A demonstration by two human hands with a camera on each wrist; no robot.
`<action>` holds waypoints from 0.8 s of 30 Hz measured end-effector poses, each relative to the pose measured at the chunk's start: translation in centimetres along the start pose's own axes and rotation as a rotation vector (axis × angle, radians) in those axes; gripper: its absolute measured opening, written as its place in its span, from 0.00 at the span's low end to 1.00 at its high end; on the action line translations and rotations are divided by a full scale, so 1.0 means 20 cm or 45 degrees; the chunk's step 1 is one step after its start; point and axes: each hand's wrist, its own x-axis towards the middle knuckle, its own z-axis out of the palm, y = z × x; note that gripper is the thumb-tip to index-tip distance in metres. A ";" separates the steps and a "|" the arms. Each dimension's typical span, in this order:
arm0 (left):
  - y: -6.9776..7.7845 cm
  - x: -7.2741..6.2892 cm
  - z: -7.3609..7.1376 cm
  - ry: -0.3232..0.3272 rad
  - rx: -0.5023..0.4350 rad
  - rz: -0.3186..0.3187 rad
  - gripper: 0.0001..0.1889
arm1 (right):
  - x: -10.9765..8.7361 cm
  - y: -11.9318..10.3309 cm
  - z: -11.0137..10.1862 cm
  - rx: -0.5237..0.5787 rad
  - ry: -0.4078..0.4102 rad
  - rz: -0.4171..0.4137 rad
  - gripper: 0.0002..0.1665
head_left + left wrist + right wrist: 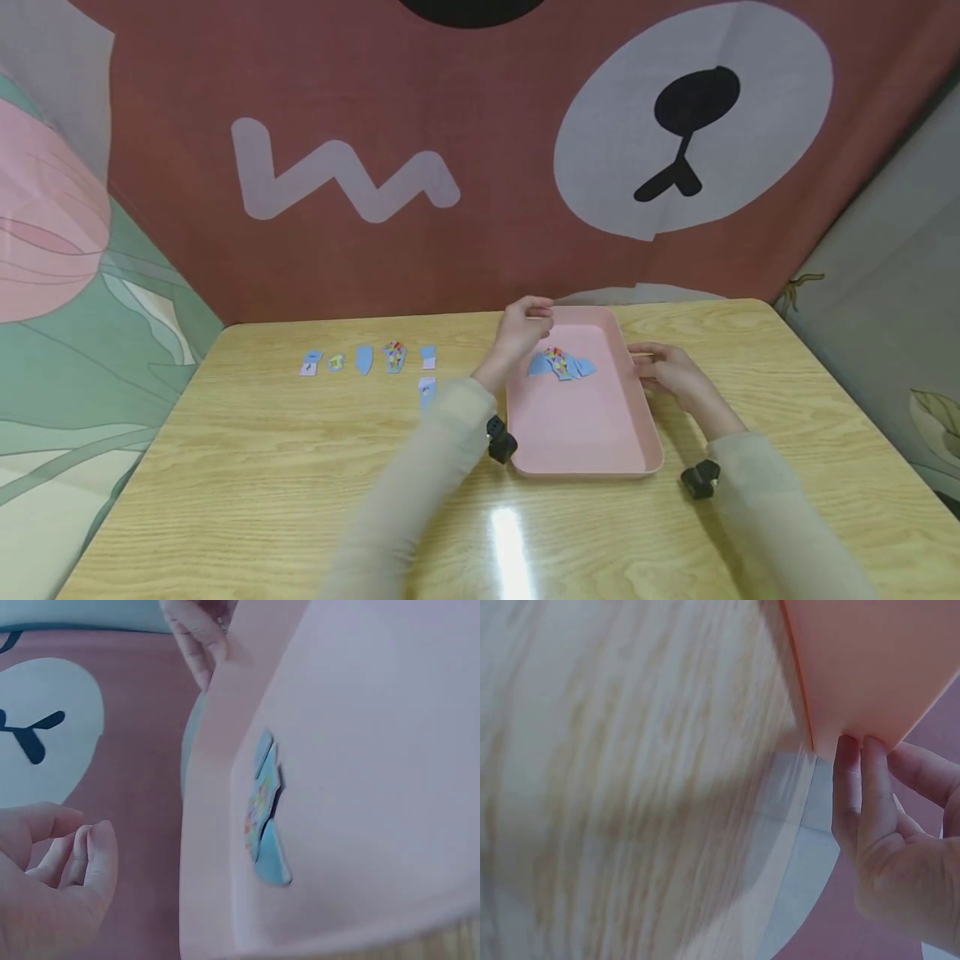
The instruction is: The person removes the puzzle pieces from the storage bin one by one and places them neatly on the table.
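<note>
Reddish-brown cloth (pixel 495 233) with pale and black printed shapes behind a wood-grain bench (pixel 247 492), seen from above. On the bench, right of centre, one shallow pink tray (pixel 585 437) with rounded corners. Inside, toward its far end, a small cluster of flat pieces (pixel 557 364): plain blue ones on both sides, a multicoloured patch in the middle, edges touching or overlapping.

At the tray's right side, the right hand (pixel 669 372), grip pinching the rim and wall: fingertips against the outer face, thumb over the edge. Near the far left corner, the left hand (pixel 522 327), grip loosely curled, thumb close to the fingertips, with a gap from the tray wall in the left wrist view.

To the left, well apart from the tray, a row of more cut-outs (pixel 364 359) on bare wood: blue, yellowish, multicoloured and pale. Just in front of the row's right end, one blue-and-pale piece (pixel 427 390), beside the left sleeve (pixel 420 475). Long, light-coloured right sleeve (pixel 780 508) too, and at each cuff a small black device (pixel 502 444).
</note>
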 end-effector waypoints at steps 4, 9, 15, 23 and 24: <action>-0.02 0.01 0.06 -0.001 -0.002 -0.008 0.16 | 0.00 0.00 0.00 -0.003 -0.003 0.001 0.34; -0.04 0.02 0.12 -0.063 0.025 0.022 0.17 | -0.01 -0.01 0.00 -0.006 -0.005 -0.001 0.34; -0.08 0.02 0.20 -0.109 0.140 0.061 0.18 | -0.01 -0.02 0.00 0.005 -0.017 0.002 0.35; -0.12 0.01 0.26 -0.168 0.143 -0.036 0.18 | -0.01 -0.02 0.01 0.008 0.001 0.000 0.35; -0.12 0.01 0.26 -0.181 0.154 -0.041 0.18 | -0.01 -0.02 0.01 0.005 0.003 0.000 0.35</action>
